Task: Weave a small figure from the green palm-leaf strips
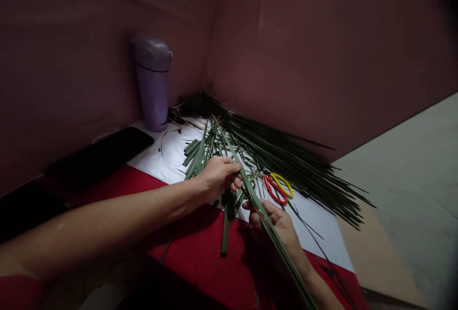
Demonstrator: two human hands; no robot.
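A long green leaf strip (255, 198) runs diagonally from the middle of the table down toward the lower right. My left hand (223, 176) pinches it near its upper part between thumb and fingers. Lower down, my right hand (274, 224) has its fingers closed around the same strip, with the palm partly hidden behind it. Scissors with one red and one yellow handle loop (282, 189) lie just beyond my right hand; their blades are hard to make out. Shorter cut leaf pieces (196, 155) are heaped behind my left hand.
A large bundle of long leaves (286, 157) lies along the wall at the back right. A purple tumbler (153, 90) stands at the back left, beside a dark flat object (125, 145). White sheeting (322, 233) covers part of the red tabletop (200, 262).
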